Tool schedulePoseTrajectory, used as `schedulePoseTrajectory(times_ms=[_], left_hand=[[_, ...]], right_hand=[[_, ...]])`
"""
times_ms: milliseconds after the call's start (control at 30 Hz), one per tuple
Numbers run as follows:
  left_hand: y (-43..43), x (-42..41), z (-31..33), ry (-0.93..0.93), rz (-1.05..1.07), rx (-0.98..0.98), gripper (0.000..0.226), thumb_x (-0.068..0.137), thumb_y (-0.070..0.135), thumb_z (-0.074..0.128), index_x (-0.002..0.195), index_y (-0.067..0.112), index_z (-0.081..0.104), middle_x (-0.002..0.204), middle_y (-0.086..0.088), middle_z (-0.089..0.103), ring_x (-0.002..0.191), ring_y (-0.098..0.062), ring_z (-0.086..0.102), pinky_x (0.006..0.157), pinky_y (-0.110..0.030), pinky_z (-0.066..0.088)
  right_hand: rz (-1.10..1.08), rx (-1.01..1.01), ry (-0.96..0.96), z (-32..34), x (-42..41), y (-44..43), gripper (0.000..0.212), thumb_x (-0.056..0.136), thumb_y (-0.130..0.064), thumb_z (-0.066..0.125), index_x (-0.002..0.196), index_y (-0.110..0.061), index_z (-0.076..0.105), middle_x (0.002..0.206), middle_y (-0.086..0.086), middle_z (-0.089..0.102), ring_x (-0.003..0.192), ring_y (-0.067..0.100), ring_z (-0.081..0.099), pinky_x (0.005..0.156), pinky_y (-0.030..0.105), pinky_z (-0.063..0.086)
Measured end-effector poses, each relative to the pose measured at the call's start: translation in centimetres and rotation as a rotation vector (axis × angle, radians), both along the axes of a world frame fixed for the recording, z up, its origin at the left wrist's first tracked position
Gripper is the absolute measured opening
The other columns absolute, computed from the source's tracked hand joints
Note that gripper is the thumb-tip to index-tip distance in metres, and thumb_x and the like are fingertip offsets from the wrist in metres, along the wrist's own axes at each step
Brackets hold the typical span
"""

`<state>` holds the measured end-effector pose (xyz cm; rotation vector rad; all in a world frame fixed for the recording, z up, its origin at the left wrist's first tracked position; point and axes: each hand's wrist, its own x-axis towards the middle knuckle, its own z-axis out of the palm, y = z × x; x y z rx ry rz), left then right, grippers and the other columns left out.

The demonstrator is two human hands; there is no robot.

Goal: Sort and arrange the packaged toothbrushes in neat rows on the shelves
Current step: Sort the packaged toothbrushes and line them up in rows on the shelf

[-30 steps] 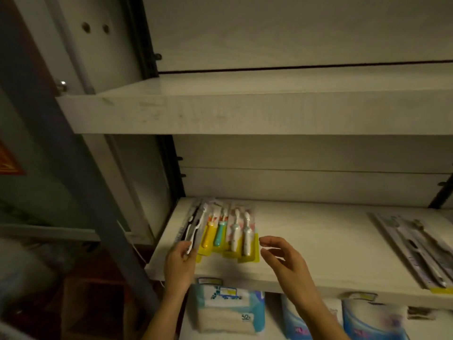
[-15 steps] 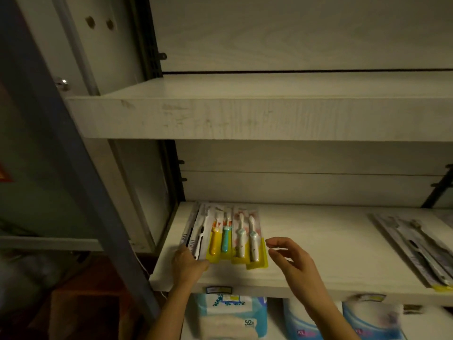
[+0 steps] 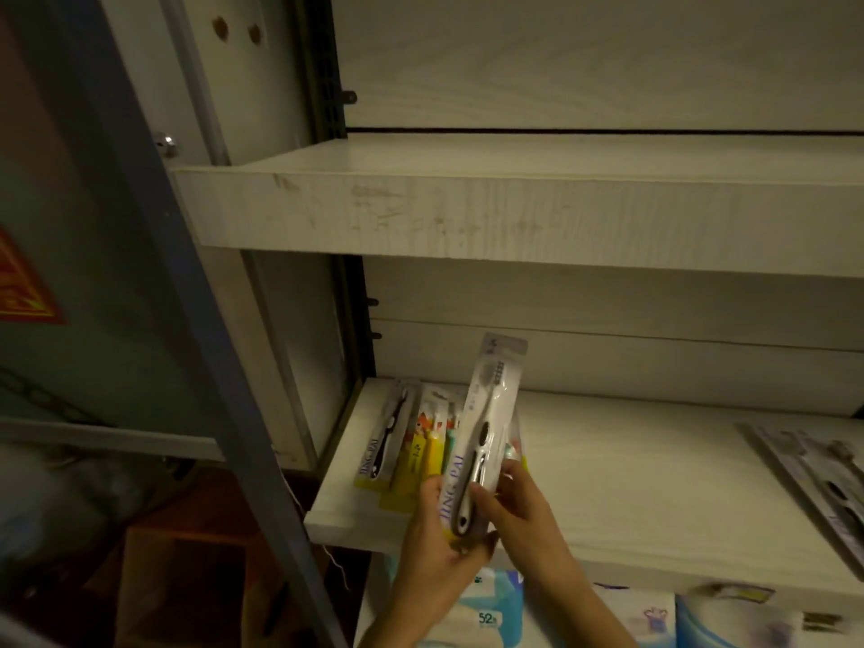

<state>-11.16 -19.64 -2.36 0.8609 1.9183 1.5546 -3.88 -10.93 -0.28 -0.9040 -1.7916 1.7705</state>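
A white packaged toothbrush (image 3: 486, 427) with a dark-accented handle is lifted above the middle shelf (image 3: 631, 484), tilted with its head up and to the right. My left hand (image 3: 437, 549) grips its bottom end from below. My right hand (image 3: 509, 502) pinches the same pack on its right side. Under it, at the shelf's left end, lie another white toothbrush pack (image 3: 388, 437) and yellow packs of small coloured toothbrushes (image 3: 428, 451), partly hidden by the lifted pack.
More toothbrush packs (image 3: 813, 479) lie at the shelf's right end. The upper shelf (image 3: 514, 212) overhangs above. Blue-and-white wipe packs (image 3: 486, 615) sit on the level below. A blue metal frame post (image 3: 187, 320) slants past on the left.
Both hands were resting by the packs on the shelf; now they have taken hold of one white toothbrush pack and lifted it off the pile. The camera has moved closer.
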Motion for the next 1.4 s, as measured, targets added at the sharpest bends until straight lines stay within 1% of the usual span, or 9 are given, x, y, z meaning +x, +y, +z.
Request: schedulePoseTrajectory(times_ms=[167,267,400,733,933,1033,1200,1333,1400], left_hand=[[0.6,-6.5,-0.4,0.191,0.372,-0.056,0.013,0.088,0.013,0.058,0.098,0.020,0.056,0.095,-0.002,0.058,0.093,-0.024,0.057,0.070,-0.020,0.041],[2.5,-11.3,-2.5,0.308,0.430,-0.369,0.035,0.086,0.016,0.060,0.117,0.000,0.054,0.119,-0.020,0.052,0.112,-0.036,0.051,0.088,-0.037,0.042],[3.4,-14.1,-4.9,0.416,0.280,-0.692,0.057,0.079,0.034,0.069,0.120,-0.001,0.050,0.129,-0.021,0.049,0.120,-0.035,0.045,0.096,-0.039,0.041],[4.8,-16.9,-3.4,0.212,0.168,-0.938,0.069,0.069,0.022,0.079,0.127,0.000,0.047,0.128,-0.017,0.053,0.115,-0.030,0.054,0.087,-0.033,0.051],[2.2,-16.2,-3.7,0.255,0.321,-0.705,0.056,0.079,0.008,0.069,0.125,-0.009,0.042,0.129,-0.028,0.049,0.115,-0.042,0.051,0.089,-0.044,0.048],[0.0,-13.1,-2.7,0.281,0.401,-0.397,0.043,0.081,0.008,0.069,0.113,-0.007,0.047,0.115,-0.028,0.058,0.107,-0.041,0.056,0.086,-0.044,0.045],[-0.1,-4.5,-1.1,-0.141,0.177,0.096,0.035,0.079,-0.001,0.067,0.106,0.019,0.058,0.099,0.002,0.067,0.096,-0.019,0.064,0.071,-0.020,0.054],[2.1,0.3,-0.8,-0.313,0.023,0.158,0.046,0.081,0.002,0.066,0.119,0.024,0.054,0.110,0.008,0.067,0.102,-0.005,0.062,0.090,-0.024,0.050],[3.4,2.1,-0.8,-0.312,-0.025,0.144,0.042,0.082,0.006,0.065,0.117,0.027,0.055,0.104,0.014,0.069,0.098,0.000,0.063,0.087,-0.019,0.049]], right_hand=[[-0.035,0.007,0.016,0.3,0.6,0.8,0.023,0.088,-0.005,0.059,0.101,-0.024,0.057,0.098,0.003,0.069,0.093,0.014,0.067,0.085,0.033,0.055],[-0.026,0.011,0.016,0.7,1.2,0.9,0.022,0.089,-0.005,0.056,0.099,-0.024,0.055,0.095,-0.004,0.069,0.091,0.009,0.067,0.082,0.027,0.056],[-0.025,0.028,0.000,0.9,2.3,1.1,0.020,0.090,-0.007,0.055,0.102,-0.022,0.054,0.099,0.001,0.068,0.094,0.014,0.066,0.083,0.029,0.056],[-0.015,0.045,-0.019,1.5,3.8,1.8,0.022,0.091,-0.007,0.053,0.109,-0.019,0.052,0.103,0.004,0.067,0.097,0.020,0.066,0.087,0.039,0.055],[-0.038,0.048,0.001,1.7,4.1,1.9,0.020,0.091,-0.004,0.052,0.103,-0.020,0.053,0.101,0.005,0.066,0.098,0.021,0.065,0.087,0.036,0.055],[-0.051,0.050,0.018,1.8,4.3,1.8,0.021,0.090,-0.003,0.052,0.101,-0.021,0.053,0.099,0.003,0.066,0.097,0.021,0.065,0.084,0.034,0.056],[-0.059,0.010,0.045,2.0,5.6,1.9,0.021,0.091,-0.006,0.052,0.107,-0.020,0.052,0.100,-0.001,0.067,0.091,0.009,0.068,0.069,0.021,0.056],[-0.134,-0.015,0.074,1.9,7.9,2.4,0.020,0.091,0.000,0.051,0.101,-0.017,0.055,0.089,0.000,0.067,0.077,0.005,0.068,0.062,0.015,0.053],[-0.164,0.021,0.054,1.6,9.5,3.1,0.021,0.090,-0.001,0.052,0.101,-0.020,0.054,0.091,0.000,0.067,0.083,0.008,0.068,0.065,0.017,0.053]])
